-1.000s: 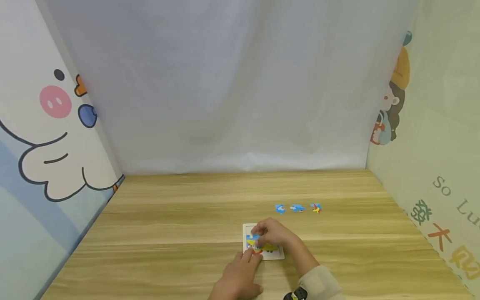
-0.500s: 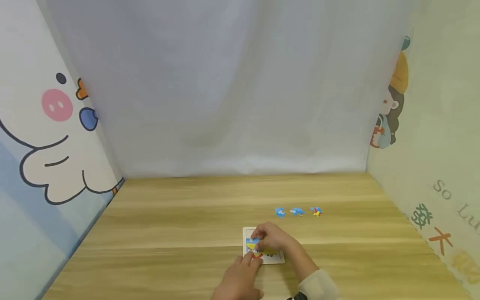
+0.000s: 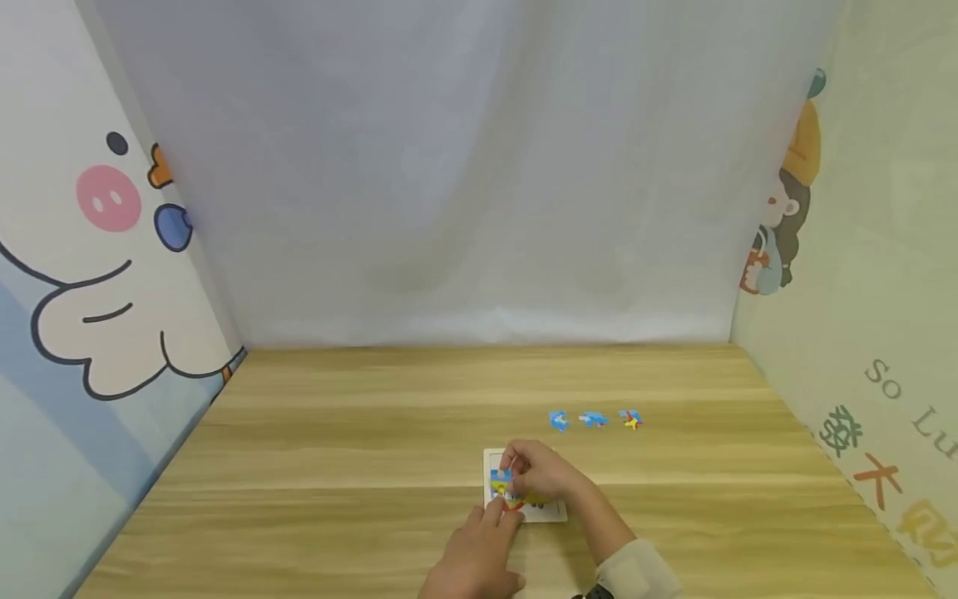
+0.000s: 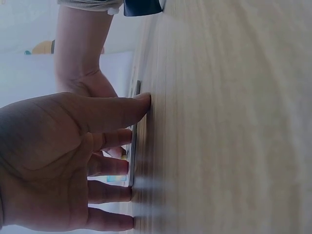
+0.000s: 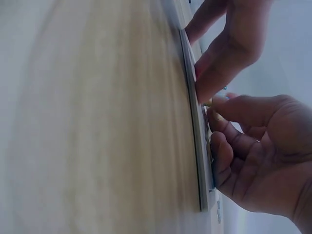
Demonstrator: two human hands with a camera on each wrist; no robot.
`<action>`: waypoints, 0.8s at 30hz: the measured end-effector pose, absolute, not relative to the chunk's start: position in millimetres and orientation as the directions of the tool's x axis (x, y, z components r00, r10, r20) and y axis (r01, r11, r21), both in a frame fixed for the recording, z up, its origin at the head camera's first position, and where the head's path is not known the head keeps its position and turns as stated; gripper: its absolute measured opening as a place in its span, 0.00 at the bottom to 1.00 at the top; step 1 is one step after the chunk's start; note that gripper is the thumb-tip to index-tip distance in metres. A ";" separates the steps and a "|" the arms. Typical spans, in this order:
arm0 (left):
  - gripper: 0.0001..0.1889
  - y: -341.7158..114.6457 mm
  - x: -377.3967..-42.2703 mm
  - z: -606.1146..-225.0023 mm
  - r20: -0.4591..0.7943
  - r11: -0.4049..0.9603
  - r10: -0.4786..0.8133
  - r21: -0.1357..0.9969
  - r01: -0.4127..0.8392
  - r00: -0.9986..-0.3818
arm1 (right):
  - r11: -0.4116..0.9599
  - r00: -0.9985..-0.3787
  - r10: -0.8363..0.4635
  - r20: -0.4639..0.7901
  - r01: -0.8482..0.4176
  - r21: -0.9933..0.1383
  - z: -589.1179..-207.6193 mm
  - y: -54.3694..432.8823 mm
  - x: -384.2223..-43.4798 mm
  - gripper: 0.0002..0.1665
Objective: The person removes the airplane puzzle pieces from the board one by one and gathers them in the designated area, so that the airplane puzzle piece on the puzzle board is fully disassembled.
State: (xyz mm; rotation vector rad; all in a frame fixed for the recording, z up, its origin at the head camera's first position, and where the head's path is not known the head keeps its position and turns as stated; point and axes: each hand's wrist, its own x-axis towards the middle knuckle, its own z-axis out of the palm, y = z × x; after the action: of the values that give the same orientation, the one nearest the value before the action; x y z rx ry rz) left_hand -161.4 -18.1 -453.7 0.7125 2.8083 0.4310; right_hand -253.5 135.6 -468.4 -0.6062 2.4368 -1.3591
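A small white-framed jigsaw board (image 3: pixel 552 515) lies on the wooden table, with a blue, yellow and red picture partly hidden by the hands. My left hand (image 3: pixel 476 556) rests its fingertips on the board's near left edge, fingers extended, as the left wrist view also shows. Over the board, my right hand (image 3: pixel 545 472) pinches a jigsaw piece (image 5: pixel 208 103) between thumb and forefinger. Only a yellowish edge of that piece shows in the right wrist view. The other right fingers curl close to the board's surface.
Three loose jigsaw pieces lie in a row beyond the board: a blue one (image 3: pixel 558 420), a blue-white one (image 3: pixel 594 419) and a blue, red and yellow one (image 3: pixel 632 419). A pale curtain (image 3: pixel 479 208) hangs at the table's back, with printed panels at both sides.
The head view shifts slightly up and down. Both hands stay almost in place at the board, and the right hand covers a little more of its yellow picture.
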 end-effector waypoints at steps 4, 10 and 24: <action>0.35 -17.3 -162.4 -452.2 -0.114 0.832 0.496 0.346 0.434 -0.861 | 0.440 -0.883 -0.469 -0.013 -0.221 -0.870 -463.0 134.9 -252.3 0.13; 0.34 -16.4 -162.3 -451.6 -0.114 0.828 0.502 0.348 0.439 -0.857 | 0.383 -0.895 -0.447 0.009 -0.200 -0.902 -459.4 137.2 -249.4 0.14; 0.37 -16.9 -162.8 -456.5 -0.117 0.841 0.484 0.334 0.425 -0.867 | 0.307 -0.928 -0.369 0.043 -0.165 -0.937 -451.4 150.7 -236.6 0.10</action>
State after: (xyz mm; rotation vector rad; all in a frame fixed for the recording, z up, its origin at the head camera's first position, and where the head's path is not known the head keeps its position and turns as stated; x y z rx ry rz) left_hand -162.8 -16.9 -456.5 0.7044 2.8229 0.4447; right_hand -236.6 150.7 -451.4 -0.4947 2.3879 -1.6786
